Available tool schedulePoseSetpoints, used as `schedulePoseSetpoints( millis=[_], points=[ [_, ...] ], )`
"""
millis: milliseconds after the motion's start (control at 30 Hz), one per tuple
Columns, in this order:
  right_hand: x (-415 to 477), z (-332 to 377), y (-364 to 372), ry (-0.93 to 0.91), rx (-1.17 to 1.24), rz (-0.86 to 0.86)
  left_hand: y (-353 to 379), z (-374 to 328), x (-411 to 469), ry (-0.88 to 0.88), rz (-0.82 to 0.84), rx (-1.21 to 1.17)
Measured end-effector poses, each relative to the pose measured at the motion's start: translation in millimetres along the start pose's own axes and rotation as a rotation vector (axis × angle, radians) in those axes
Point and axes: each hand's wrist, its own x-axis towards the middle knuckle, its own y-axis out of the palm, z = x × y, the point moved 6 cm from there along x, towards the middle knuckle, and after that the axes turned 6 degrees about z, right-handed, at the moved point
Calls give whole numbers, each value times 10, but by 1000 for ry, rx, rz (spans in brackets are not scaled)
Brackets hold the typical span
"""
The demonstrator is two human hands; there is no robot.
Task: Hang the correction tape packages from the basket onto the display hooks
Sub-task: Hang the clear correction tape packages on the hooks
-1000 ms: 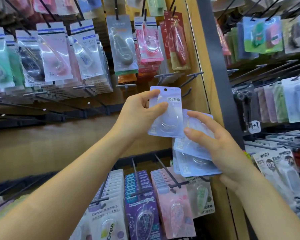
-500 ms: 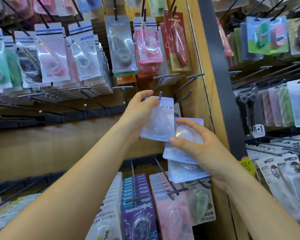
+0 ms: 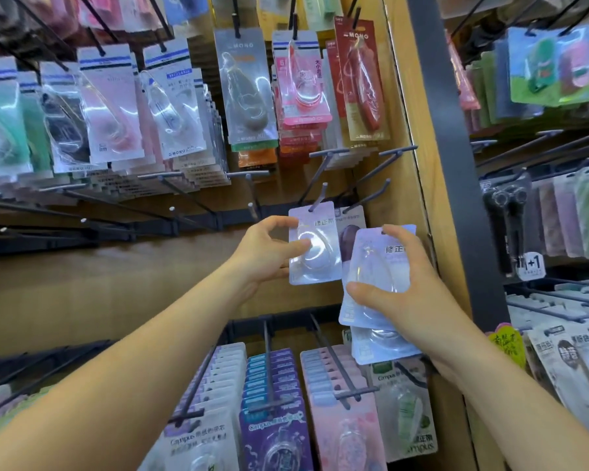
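Pale lilac card and clear blister make up the correction tape package [image 3: 315,244] that the left hand [image 3: 264,253] grips by its left edge, thumb across the bubble; its top hole sits on a grey display hook [image 3: 320,195], and one darker package [image 3: 349,232] hangs just behind it. Right of it, the right hand [image 3: 405,287] clasps a fanned stack of packages [image 3: 376,290], at least three by the visible edges. Two bare hooks [image 3: 385,164] jut out above. Below, three full hook rows [image 3: 272,385] of Campus tapes hang nearer.
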Motion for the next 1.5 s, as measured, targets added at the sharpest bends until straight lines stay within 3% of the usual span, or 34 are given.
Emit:
schedulePoseSetpoints(
  millis=[100, 367, 500, 633, 667, 800, 867, 1000, 1133, 1300, 1500],
  points=[
    [28, -44, 12, 18, -27, -29, 1, 131, 258, 41, -91, 117],
    [150, -104, 122, -4, 34, -62, 63, 611, 888, 68, -135, 297],
    [164, -169, 194, 56, 153, 38, 110, 611, 928, 66, -109, 396],
    [160, -206, 218, 99, 187, 31, 179, 481, 739, 31, -24, 598],
    [165, -205, 218, 101, 182, 26, 199, 388, 650, 72, 4, 569],
    [150, -142, 258, 102, 168, 69, 345, 1, 106, 133, 243, 53],
    [130, -112, 267, 93, 165, 96, 414, -95, -33, 138, 317, 2],
    [65, -48, 317, 75, 147, 115, 402, -148, -84, 77, 190, -168],
    [1, -35, 364, 31, 180, 59, 526, -200, -206, 44, 185, -353],
    [-67, 43, 433, -46, 243, 130, 473, -237, -271, 104, -65, -426],
    [-209, 18, 321, -9, 269, 250, 401, -264, -407, 127, -126, -440]
  ],
)
